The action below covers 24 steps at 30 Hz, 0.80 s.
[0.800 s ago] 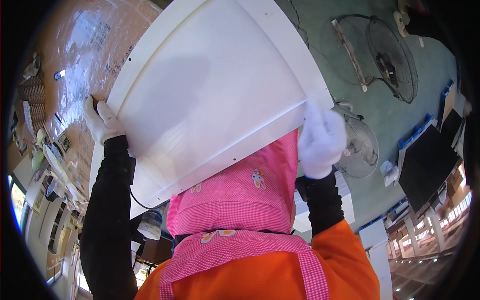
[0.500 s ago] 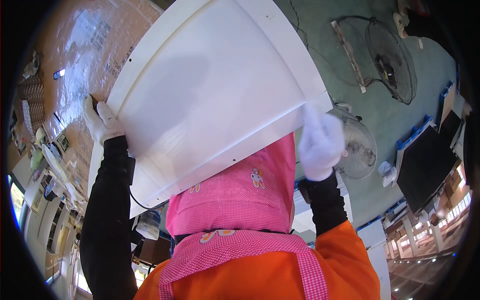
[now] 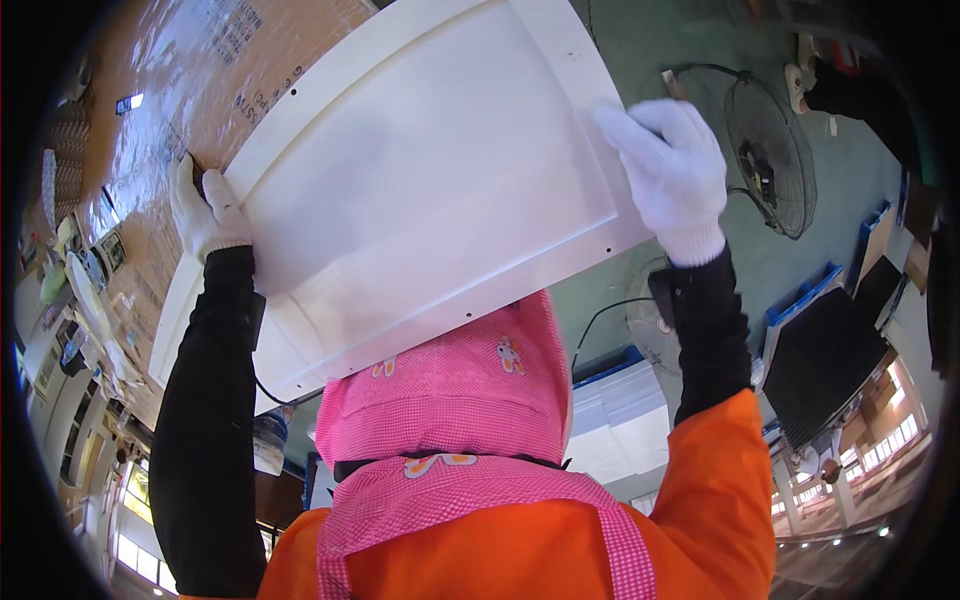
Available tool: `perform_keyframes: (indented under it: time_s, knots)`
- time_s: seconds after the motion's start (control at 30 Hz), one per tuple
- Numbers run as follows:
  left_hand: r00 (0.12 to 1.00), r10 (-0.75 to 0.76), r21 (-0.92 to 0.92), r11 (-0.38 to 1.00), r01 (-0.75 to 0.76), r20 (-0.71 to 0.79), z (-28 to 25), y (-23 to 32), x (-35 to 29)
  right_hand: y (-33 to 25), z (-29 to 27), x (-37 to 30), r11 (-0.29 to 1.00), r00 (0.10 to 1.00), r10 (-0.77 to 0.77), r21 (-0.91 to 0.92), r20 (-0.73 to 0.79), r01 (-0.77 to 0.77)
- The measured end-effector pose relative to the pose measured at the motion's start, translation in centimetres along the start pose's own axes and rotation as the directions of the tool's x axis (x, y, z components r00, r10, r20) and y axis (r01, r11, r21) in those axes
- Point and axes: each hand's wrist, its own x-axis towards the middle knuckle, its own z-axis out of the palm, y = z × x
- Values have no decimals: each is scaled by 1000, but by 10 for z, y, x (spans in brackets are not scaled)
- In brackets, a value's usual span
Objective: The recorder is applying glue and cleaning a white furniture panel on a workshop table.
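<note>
A white panel (image 3: 430,170) with a recessed middle and small dark holes along its border lies tilted in front of me. At its left edge, my left hand (image 3: 210,212) in a white knit glove grips the panel, with a gap between thumb and fingers. Over the right border is my right hand (image 3: 675,170), also gloved in white. Its fingers are curled together and touch or nearly touch the panel's face. Whether something small is inside them is hidden.
Plastic-wrapped cardboard (image 3: 290,40) lies left of and beyond the panel. On the green floor at right stands a black fan (image 3: 770,150); a second fan (image 3: 655,320) is partly behind my right arm. Dark sheets (image 3: 825,350) are stacked farther right. Another person's leg (image 3: 850,100) shows at upper right.
My right hand has moved up and right, from the panel's lower right corner to its right border, uncovering a hole there. My left hand keeps its hold. The view has shifted slightly.
</note>
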Motion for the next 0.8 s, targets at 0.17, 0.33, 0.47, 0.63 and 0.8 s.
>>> perform_keyframes:
  time_s: [0.17, 0.33, 0.47, 0.63, 0.8]
  knots:
    - [1000, -15, -21, 1000, 14, -8, -2, 3, -2, 7, 0, -13, 963, 951, -266, -1, 157, 269]
    - [999, -21, 1, 1000, 22, -42, -3, 10, 0, 0, -25, -42, 956, 909, -294, 73, 294, 286]
    - [998, -35, 24, 999, 37, -59, 3, 5, -1, 19, 5, 27, 911, 874, -408, 50, 263, 410]
    - [997, -65, 38, 997, 66, -42, -1, -2, -5, 39, 14, 38, 845, 832, -533, 148, 154, 513]
    - [999, -20, 45, 999, 21, -38, 0, -9, -2, 41, -23, -21, 830, 691, -552, 383, 467, 405]
